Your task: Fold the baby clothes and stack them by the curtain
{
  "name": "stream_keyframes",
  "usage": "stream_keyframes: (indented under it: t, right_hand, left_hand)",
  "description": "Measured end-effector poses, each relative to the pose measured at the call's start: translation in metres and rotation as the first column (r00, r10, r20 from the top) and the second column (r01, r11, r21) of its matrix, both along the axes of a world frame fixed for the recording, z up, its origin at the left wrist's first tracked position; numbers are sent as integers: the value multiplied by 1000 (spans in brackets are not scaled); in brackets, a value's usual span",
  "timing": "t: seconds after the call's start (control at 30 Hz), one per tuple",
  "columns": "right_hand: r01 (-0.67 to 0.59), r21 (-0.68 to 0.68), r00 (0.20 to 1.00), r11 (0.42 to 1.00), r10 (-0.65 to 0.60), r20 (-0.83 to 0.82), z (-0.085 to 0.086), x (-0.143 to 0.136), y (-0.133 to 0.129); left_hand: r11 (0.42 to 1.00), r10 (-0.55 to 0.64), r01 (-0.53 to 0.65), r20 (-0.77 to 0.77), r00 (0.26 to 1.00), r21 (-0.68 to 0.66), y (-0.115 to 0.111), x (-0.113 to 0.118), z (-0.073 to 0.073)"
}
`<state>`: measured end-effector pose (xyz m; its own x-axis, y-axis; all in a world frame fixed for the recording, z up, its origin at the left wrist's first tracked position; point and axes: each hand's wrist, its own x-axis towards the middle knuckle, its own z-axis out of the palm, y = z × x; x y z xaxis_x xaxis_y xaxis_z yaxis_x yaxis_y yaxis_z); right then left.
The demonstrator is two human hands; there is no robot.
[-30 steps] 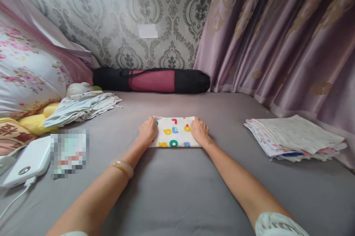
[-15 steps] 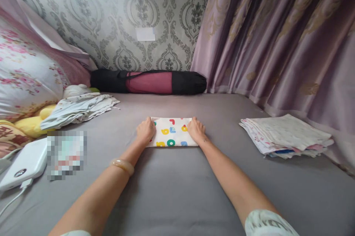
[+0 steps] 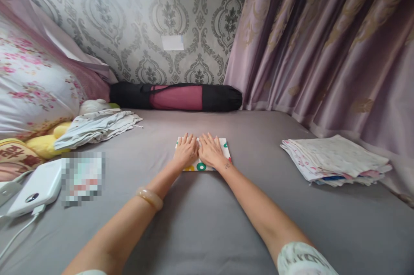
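Note:
A folded white cloth [image 3: 225, 153] printed with colourful letters lies flat on the grey bed sheet [image 3: 200, 219]. My left hand [image 3: 186, 151] rests flat on the cloth's left half, fingers stretched forward. Beside it, my right hand [image 3: 211, 150] presses flat on the middle of the cloth, its fingers slightly spread. The two hands nearly touch at the thumbs and cover much of the print. Neither hand grips anything.
To the right sits a stack of folded cloths [image 3: 339, 158]. At left are a crumpled pale cloth [image 3: 97, 126], a yellow plush toy [image 3: 43, 145], a white power bank [image 3: 37, 191] with cables and a blurred packet [image 3: 83, 178]. A black and maroon roll bag [image 3: 176, 97] lies along the wall.
Both hands have let go of the cloth's side edges and moved inward. They now lie flat on top of it with fingers extended.

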<state>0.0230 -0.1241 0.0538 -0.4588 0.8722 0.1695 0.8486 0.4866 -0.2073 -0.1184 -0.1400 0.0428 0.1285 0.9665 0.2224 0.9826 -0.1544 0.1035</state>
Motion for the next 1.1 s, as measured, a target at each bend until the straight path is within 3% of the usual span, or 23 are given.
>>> stream_keyframes:
  t: [0.13,0.27,0.5,0.6,0.77,0.93,1.1]
  right_hand:
    - [2,-103,1000,995,-1,5,-16,-4,3]
    - [15,-132,1000,991,-15,4,-17,-2,4]
    - [6,-170,1000,985,-5,6,-15,-2,6]
    - [45,-155,999,987,-47,-7,-12,5,7]
    - [179,-139,984,974,-176,38,-17,20,6]
    - [192,-156,981,969,-186,55,-21,20,8]
    - [187,-210,982,960,-180,52,-12,26,6]
  left_hand:
    - [998,33,-36,-53,998,-55,1,4,-16]
    - [994,63,-67,-44,997,-82,1,2,-22]
    - [984,37,-45,-46,998,-173,3,1,-13]
    - [988,49,-56,-50,998,-146,0,-6,-10]
    - [987,86,-89,-29,996,-136,-4,-16,-15]
    - [975,103,-100,8,995,-196,-2,-16,-16]
    - [978,62,-53,35,997,-204,-3,-26,-15]
